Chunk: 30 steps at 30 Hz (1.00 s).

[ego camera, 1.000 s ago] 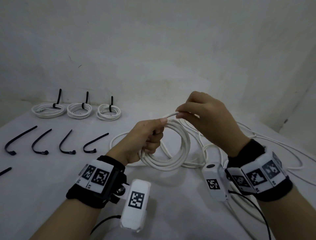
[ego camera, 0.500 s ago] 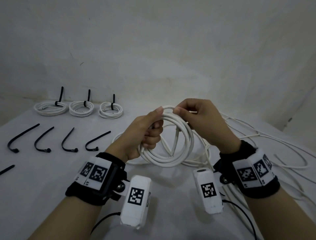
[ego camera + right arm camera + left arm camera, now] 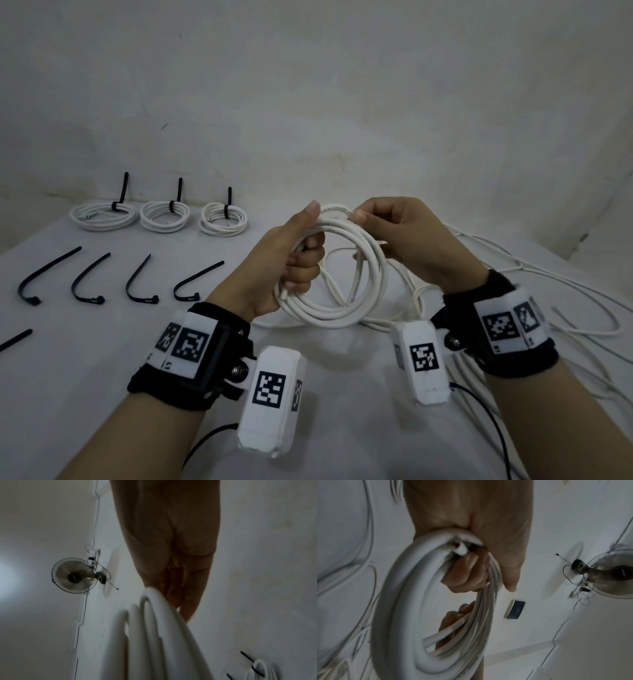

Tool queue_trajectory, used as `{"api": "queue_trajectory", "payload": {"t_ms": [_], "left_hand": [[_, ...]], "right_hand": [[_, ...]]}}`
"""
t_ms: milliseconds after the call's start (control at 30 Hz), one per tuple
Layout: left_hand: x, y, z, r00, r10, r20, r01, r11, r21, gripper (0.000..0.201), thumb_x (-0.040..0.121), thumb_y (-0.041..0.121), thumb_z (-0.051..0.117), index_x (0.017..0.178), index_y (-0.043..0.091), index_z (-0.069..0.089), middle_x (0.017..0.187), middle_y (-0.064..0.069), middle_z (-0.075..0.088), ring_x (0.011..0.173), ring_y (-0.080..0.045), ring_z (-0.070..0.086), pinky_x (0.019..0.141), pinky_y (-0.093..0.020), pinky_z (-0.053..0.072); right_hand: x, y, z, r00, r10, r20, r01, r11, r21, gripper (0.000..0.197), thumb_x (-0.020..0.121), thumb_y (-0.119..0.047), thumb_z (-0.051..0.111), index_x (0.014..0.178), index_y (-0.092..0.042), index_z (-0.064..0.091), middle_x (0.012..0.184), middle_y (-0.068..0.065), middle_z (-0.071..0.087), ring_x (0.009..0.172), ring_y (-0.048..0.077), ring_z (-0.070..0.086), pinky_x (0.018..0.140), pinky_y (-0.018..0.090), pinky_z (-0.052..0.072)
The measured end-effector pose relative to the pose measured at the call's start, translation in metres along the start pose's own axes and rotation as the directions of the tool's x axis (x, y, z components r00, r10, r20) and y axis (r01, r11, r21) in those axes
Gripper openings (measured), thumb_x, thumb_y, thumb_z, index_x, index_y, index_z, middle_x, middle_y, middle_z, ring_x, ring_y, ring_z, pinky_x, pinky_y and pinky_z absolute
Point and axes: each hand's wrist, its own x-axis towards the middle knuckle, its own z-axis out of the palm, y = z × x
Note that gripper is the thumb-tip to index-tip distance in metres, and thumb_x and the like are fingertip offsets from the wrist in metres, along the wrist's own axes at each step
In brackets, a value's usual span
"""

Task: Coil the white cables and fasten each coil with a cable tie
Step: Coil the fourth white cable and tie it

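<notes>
1. Coiling is the step in hand: we hold a white coil (image 3: 337, 270) upright above the desk (image 3: 102, 342), several turns already gathered.
2. Our left hand (image 3: 284, 263) grips the coil's left side, fingers curled round the bundled turns and thumb laid along the top; the left wrist view shows a cut cable end (image 3: 461, 549) tucked in that grip.
3. Our right hand (image 3: 407, 240) pinches the cable's tip at the top of the coil, just beside the left thumb, thumb and forefinger pressed on it; the other fingers are curled behind the turns.
4. Three tied coils (image 3: 164, 216) sit in a row at the far left of the desk, each with a black tie standing up from it.
5. Four loose cable ties (image 3: 113, 279) lie in a row nearer to us, left of the hands, and the tip of a fifth tie (image 3: 15, 340) shows at the left edge.
6. More loose white cables (image 3: 548, 291) sprawl on the desk to the right, behind and under the right wrist.
7. We judge this fourth coil almost wound, its last end just being laid in.
8. The next move, as we see it, calls for tucking that tip under the left thumb so the left hand alone keeps the turns together, freeing the right hand to reach across for the nearest tie.
9. The risk is the stiff turns springing apart if the left grip loosens.
</notes>
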Motion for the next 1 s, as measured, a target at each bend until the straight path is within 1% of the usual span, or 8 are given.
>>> {"api": "queue_trajectory", "payload": {"t_ms": [133, 267, 500, 633, 733, 833, 933, 1000], "left_hand": [[0.001, 0.0, 0.002, 1.0, 0.006, -0.017, -0.006, 1.0, 0.019, 0.042, 0.074, 0.055, 0.047, 0.062, 0.017, 0.032, 0.043, 0.011, 0.021, 0.032, 0.0, 0.017, 0.031, -0.012, 0.019], [0.001, 0.0, 0.003, 1.0, 0.005, -0.009, -0.005, 1.0, 0.021, 0.042, 0.075, 0.055, 0.047, 0.061, 0.018, 0.034, 0.044, 0.011, 0.022, 0.032, 0.0, 0.017, 0.031, -0.011, 0.019], [0.003, -0.002, 0.002, 1.0, -0.023, 0.0, 0.023, 1.0, 0.017, 0.044, 0.075, 0.056, 0.05, 0.061, 0.017, 0.035, 0.044, 0.01, 0.022, 0.032, -0.001, 0.018, 0.031, -0.012, 0.019], [0.004, -0.001, 0.002, 0.998, 0.005, -0.06, -0.003, 0.999, 0.042, 0.043, 0.074, 0.055, 0.049, 0.062, 0.017, 0.034, 0.044, 0.01, 0.022, 0.032, -0.001, 0.018, 0.031, -0.012, 0.02], [0.004, -0.001, 0.003, 0.992, 0.024, -0.122, -0.018, 0.998, 0.056, 0.042, 0.072, 0.054, 0.051, 0.062, 0.017, 0.034, 0.044, 0.009, 0.023, 0.033, -0.003, 0.018, 0.031, -0.013, 0.019], [0.006, -0.002, 0.002, 0.98, 0.053, -0.191, -0.043, 0.998, 0.054, 0.041, 0.078, 0.051, 0.051, 0.061, 0.017, 0.034, 0.044, 0.009, 0.022, 0.033, -0.003, 0.017, 0.033, -0.012, 0.017], [0.008, -0.004, 0.002, 0.964, 0.087, -0.25, -0.075, 0.995, 0.06, 0.041, 0.073, 0.051, 0.056, 0.061, 0.017, 0.037, 0.044, 0.009, 0.022, 0.033, -0.004, 0.017, 0.034, -0.013, 0.017], [0.008, -0.005, 0.0, 0.961, 0.09, -0.262, -0.084, 0.996, 0.035, 0.043, 0.068, 0.054, 0.057, 0.061, 0.017, 0.037, 0.043, 0.009, 0.023, 0.032, -0.004, 0.018, 0.033, -0.013, 0.018]], "right_hand": [[-0.009, -0.002, -0.013, 0.978, 0.126, 0.165, -0.119, 0.992, -0.051, 0.021, 0.094, -0.022, 0.05, 0.086, -0.01, 0.066, 0.077, 0.007, 0.068, 0.071, 0.018, 0.065, 0.061, 0.026, 0.054], [-0.017, 0.003, -0.018, 0.957, 0.122, 0.264, -0.145, 0.987, 0.071, 0.014, 0.092, 0.0, 0.05, 0.094, -0.007, 0.063, 0.083, 0.007, 0.07, 0.072, 0.013, 0.067, 0.059, 0.021, 0.053], [-0.013, 0.015, -0.007, 0.981, 0.095, 0.168, -0.131, 0.968, 0.216, 0.022, 0.092, 0.008, 0.041, 0.087, 0.0, 0.06, 0.065, 0.005, 0.067, 0.055, 0.012, 0.063, 0.055, 0.021, 0.053], [-0.015, 0.017, -0.005, 0.976, 0.08, 0.202, -0.151, 0.919, 0.364, 0.023, 0.089, -0.003, 0.054, 0.104, -0.016, 0.064, 0.073, 0.019, 0.054, 0.063, 0.022, 0.055, 0.057, 0.025, 0.053], [-0.015, 0.018, -0.005, 0.971, 0.018, 0.238, -0.085, 0.958, 0.274, 0.046, 0.094, 0.0, 0.047, 0.124, -0.033, 0.058, 0.083, 0.02, 0.046, 0.073, 0.025, 0.052, 0.075, 0.04, 0.056], [-0.014, 0.011, -0.003, 0.989, 0.006, 0.146, -0.032, 0.984, 0.178, 0.041, 0.095, -0.003, 0.04, 0.12, -0.027, 0.062, 0.083, 0.012, 0.06, 0.074, 0.017, 0.063, 0.07, 0.035, 0.056], [-0.014, 0.009, 0.006, 0.996, -0.075, 0.04, 0.076, 0.997, -0.008, 0.025, 0.094, -0.027, 0.055, 0.117, -0.025, 0.063, 0.084, 0.001, 0.064, 0.077, 0.025, 0.065, 0.069, 0.039, 0.058], [-0.012, 0.012, 0.017, 0.976, -0.205, -0.077, 0.185, 0.959, -0.213, 0.029, 0.084, -0.03, 0.069, 0.112, -0.025, 0.062, 0.079, -0.003, 0.062, 0.072, 0.027, 0.066, 0.067, 0.046, 0.058]]}}
